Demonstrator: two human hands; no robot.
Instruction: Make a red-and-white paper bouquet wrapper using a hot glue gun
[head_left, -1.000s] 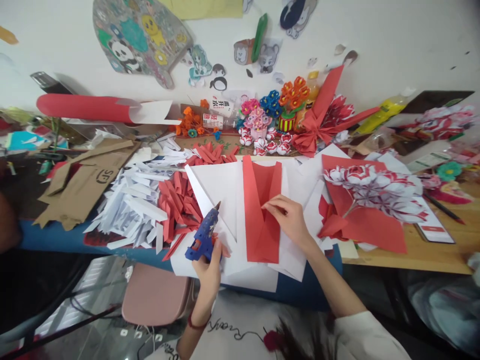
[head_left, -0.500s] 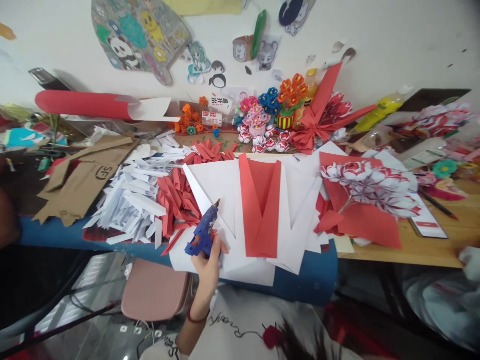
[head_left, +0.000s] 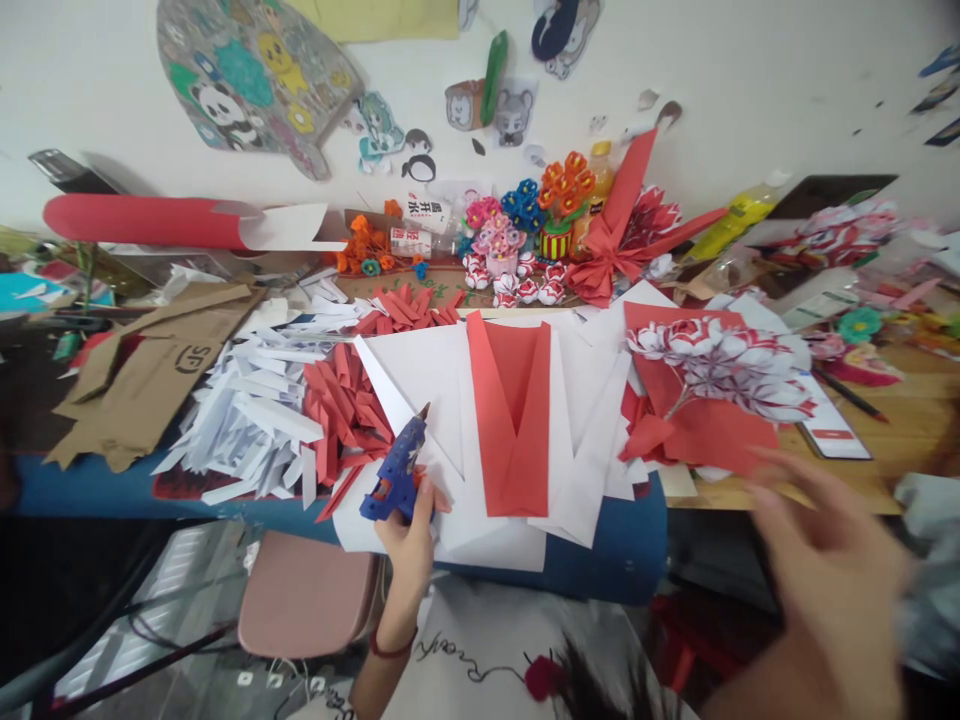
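Observation:
My left hand is closed around the handle of a blue glue gun, whose nozzle tips up and to the right over white paper. Right of it lies a folded red paper with two flaps crossing in a V, on top of folded white sheets. My right hand is raised at the right, in front of the wooden table's edge; motion smears its fingers, so its grip is unclear. The nearest things to it are a red sheet and a bunch of red-and-white paper flowers.
White paper strips and red strips are heaped at the left, beside torn brown cardboard. A red paper roll, small flower pots and bottles stand along the wall. A phone lies at the right. A pink stool is below.
My right hand has come into view at the lower right. The view has shifted slightly, moving the scene leftward. My left hand still holds the glue gun in about the same place.

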